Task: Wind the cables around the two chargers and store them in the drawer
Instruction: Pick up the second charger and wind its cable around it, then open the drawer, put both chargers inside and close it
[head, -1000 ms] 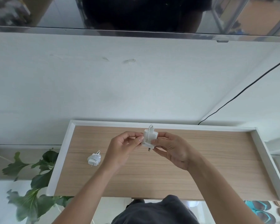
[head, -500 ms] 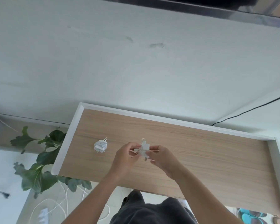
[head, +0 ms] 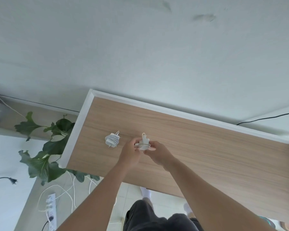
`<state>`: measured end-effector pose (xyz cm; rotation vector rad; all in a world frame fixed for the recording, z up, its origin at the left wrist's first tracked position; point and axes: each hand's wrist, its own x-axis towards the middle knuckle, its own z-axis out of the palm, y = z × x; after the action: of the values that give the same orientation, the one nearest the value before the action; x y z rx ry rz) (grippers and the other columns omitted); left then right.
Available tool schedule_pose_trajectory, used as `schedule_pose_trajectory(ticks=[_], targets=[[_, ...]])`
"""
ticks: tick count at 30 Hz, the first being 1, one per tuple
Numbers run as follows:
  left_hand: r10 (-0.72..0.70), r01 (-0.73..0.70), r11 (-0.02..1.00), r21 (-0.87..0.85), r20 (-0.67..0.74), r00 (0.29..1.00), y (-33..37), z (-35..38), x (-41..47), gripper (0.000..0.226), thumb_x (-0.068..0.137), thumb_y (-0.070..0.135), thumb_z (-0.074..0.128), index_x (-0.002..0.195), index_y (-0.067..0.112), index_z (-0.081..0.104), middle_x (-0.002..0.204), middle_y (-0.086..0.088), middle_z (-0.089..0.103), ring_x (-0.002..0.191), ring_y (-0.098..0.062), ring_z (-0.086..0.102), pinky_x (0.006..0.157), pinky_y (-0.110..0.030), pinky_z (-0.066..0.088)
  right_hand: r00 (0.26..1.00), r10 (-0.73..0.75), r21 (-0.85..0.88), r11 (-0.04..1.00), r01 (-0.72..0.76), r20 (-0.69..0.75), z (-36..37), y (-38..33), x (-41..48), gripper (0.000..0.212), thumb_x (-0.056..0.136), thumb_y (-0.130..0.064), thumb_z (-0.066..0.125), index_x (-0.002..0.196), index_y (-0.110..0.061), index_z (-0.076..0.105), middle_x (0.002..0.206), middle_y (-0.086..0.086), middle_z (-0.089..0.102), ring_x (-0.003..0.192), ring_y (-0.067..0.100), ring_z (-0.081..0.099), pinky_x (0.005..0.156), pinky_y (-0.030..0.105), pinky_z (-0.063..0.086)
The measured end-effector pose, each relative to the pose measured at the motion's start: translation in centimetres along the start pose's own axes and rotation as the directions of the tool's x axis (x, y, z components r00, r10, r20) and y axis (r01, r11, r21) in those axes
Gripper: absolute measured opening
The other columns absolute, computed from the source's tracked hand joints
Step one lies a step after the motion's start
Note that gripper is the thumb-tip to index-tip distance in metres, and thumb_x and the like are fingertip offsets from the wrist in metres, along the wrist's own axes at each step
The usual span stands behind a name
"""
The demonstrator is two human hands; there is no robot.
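Note:
An open drawer [head: 83, 119] with a wood-grain bottom and white rim stretches across the middle. One white charger [head: 112, 139] with its cable wound round it lies on the drawer bottom near the left end. Just to its right, my left hand [head: 130, 154] and my right hand [head: 158, 152] together pinch a second white charger [head: 144, 142], its cable wrapped round the body and a short loop of cable sticking up. This charger sits low over the drawer bottom; I cannot tell whether it touches the wood.
A white wall surface [head: 140, 55] fills the top. A leafy green plant [head: 47, 147] stands left of the drawer. On the floor below lie a white power strip [head: 51, 209] and loose white cables. A black cable [head: 265, 117] runs at the right.
The view has swung down and left. Both hands carried the second charger down and leftward, close to the wound charger lying in the drawer.

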<state>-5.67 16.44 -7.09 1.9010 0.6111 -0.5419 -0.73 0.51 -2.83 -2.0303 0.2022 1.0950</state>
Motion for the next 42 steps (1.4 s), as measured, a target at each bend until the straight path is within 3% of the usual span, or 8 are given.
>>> schedule_pose_trajectory(ticks=[9, 18, 22, 27, 31, 33, 37, 42], targets=[[0.049, -0.050, 0.999, -0.007, -0.069, 0.996, -1.0, 0.1, 0.2, 0.059, 0.099, 0.006, 0.053, 0.151, 0.033, 0.058, 0.146, 0.005, 0.056, 0.118, -0.020, 0.069, 0.088, -0.032, 0.053, 1.000, -0.009, 0.027, 1.000, 0.009, 0.008, 0.5, 2.1, 0.1, 0.076, 0.101, -0.018, 0.074, 0.168, -0.020, 0.038, 0.168, 0.000, 0.046, 0.151, 0.024, 0.053, 0.118, 0.039, 0.048], [0.118, -0.109, 0.993, 0.053, -0.211, 0.970, -3.0, 3.0, -8.0, 0.040, 0.099, 0.005, 0.054, 0.131, 0.023, 0.069, 0.128, 0.003, 0.069, 0.119, -0.015, 0.067, 0.110, -0.044, 0.055, 0.989, -0.032, 0.019, 0.999, 0.035, -0.144, -2.9, 11.0, -6.2, 0.059, 0.102, -0.023, 0.074, 0.157, -0.017, 0.054, 0.157, 0.006, 0.061, 0.137, 0.020, 0.064, 0.111, 0.035, 0.050], [0.127, -0.119, 0.991, 0.053, -0.194, 0.973, -3.4, 5.4, -12.5, 0.038, 0.100, 0.004, 0.055, 0.131, 0.020, 0.070, 0.128, 0.004, 0.072, 0.117, -0.013, 0.068, 0.109, -0.037, 0.054, 0.979, -0.052, 0.052, 0.997, 0.064, -0.199, -4.1, 16.4, -10.9, 0.055, 0.103, -0.022, 0.072, 0.155, -0.015, 0.055, 0.152, 0.005, 0.063, 0.134, 0.020, 0.065, 0.108, 0.030, 0.048], [0.115, -0.110, 0.993, 0.038, -0.153, 0.982, -4.8, 7.9, -17.8, 0.036, 0.104, 0.007, 0.055, 0.134, 0.020, 0.069, 0.128, 0.008, 0.072, 0.121, -0.012, 0.067, 0.103, -0.027, 0.047, 0.968, 0.010, 0.146, 0.989, 0.028, -0.249, -4.5, 23.4, -16.1, 0.052, 0.101, -0.025, 0.071, 0.152, -0.020, 0.058, 0.149, 0.001, 0.065, 0.130, 0.019, 0.067, 0.116, 0.045, 0.052], [0.027, -0.022, 0.999, 0.034, -0.152, 0.988, -6.4, 9.1, -20.1, 0.028, 0.108, 0.017, 0.057, 0.132, 0.027, 0.068, 0.125, 0.013, 0.074, 0.116, -0.017, 0.069, 0.088, -0.032, 0.052, 0.945, 0.107, 0.218, 0.975, -0.039, -0.310, -4.9, 27.9, -19.0, 0.046, 0.103, -0.025, 0.068, 0.148, -0.020, 0.058, 0.141, 0.000, 0.067, 0.119, 0.020, 0.068, 0.095, 0.036, 0.054], [-0.046, 0.048, 0.999, 0.015, -0.144, 0.989, -6.7, 9.5, -20.6, 0.028, 0.107, 0.018, 0.057, 0.132, 0.027, 0.067, 0.123, 0.012, 0.072, 0.118, -0.019, 0.069, 0.095, -0.037, 0.054, 0.926, 0.172, 0.259, 0.962, -0.085, -0.336, -5.1, 29.8, -19.6, 0.048, 0.105, -0.024, 0.066, 0.151, -0.016, 0.053, 0.142, 0.003, 0.064, 0.119, 0.022, 0.064, 0.090, 0.034, 0.050], [-0.169, 0.165, 0.984, -0.068, -0.060, 0.984, -8.5, 10.2, -19.2, 0.029, 0.099, 0.022, 0.058, 0.124, 0.034, 0.067, 0.127, 0.014, 0.073, 0.128, -0.018, 0.068, 0.115, -0.049, 0.054, 0.873, 0.295, 0.359, 0.921, -0.152, -0.388, -5.8, 32.8, -19.3, 0.064, 0.104, -0.027, 0.068, 0.159, -0.007, 0.041, 0.158, 0.013, 0.054, 0.136, 0.029, 0.058, 0.104, 0.037, 0.046], [-0.307, 0.297, 0.933, -0.204, -0.020, 0.952, -8.2, 11.9, -16.7, 0.012, 0.107, 0.009, 0.056, 0.107, 0.018, 0.064, 0.118, -0.004, 0.066, 0.111, -0.022, 0.064, 0.102, -0.039, 0.057, 0.803, 0.410, 0.424, 0.878, -0.220, -0.433, -6.8, 34.9, -17.4, 0.081, 0.103, -0.025, 0.070, 0.166, 0.001, 0.027, 0.169, 0.018, 0.039, 0.152, 0.037, 0.045, 0.116, 0.041, 0.040]])
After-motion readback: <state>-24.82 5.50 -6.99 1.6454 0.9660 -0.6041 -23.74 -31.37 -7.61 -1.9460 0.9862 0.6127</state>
